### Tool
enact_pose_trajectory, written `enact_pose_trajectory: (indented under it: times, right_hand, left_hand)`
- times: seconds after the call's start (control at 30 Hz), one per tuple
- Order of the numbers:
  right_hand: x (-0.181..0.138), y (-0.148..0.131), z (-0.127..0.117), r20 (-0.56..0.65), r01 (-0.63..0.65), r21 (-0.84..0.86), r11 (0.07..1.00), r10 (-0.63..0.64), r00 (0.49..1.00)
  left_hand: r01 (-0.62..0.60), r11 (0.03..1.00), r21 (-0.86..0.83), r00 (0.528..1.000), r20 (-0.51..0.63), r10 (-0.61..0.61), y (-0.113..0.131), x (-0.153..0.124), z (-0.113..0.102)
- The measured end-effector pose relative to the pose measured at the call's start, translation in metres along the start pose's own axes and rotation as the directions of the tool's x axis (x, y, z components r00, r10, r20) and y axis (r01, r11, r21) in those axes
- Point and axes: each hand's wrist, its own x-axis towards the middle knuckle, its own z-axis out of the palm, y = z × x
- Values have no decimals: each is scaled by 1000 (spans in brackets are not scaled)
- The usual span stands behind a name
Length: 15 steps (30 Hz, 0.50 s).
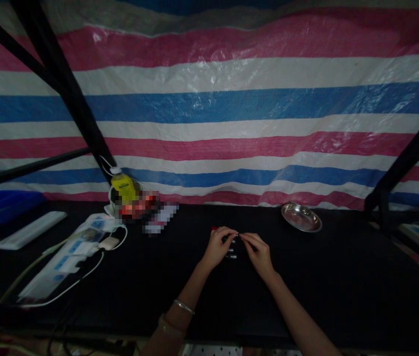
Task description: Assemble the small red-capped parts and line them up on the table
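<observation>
Over the middle of the black table (180, 277), my left hand (220, 243) and my right hand (260, 250) come close together, fingertips almost meeting. Each is closed in a pinch. Whatever small thing the fingertips hold is too tiny and dark to name. Just below and between the hands lie several small shiny metal cylinders (231, 257), partly hidden by my left hand. A bit of something red (214, 228) shows behind my left knuckles.
A round metal dish (301, 217) sits at the back right. On the left are a white power strip (64, 262) with plugs and cables, a long white bar (33, 230), a yellow bottle (123, 187) and blurred red items. Black frame posts flank the striped sheet (231, 109).
</observation>
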Motion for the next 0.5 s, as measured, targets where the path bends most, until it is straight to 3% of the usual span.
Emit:
enact_pose_trajectory:
  times: [0.5]
  right_hand:
    - [-1, -2, 3, 4, -23, -1, 1000, 23, 1000]
  left_hand:
    - [36, 999, -15, 999, 38, -35, 2, -3, 0]
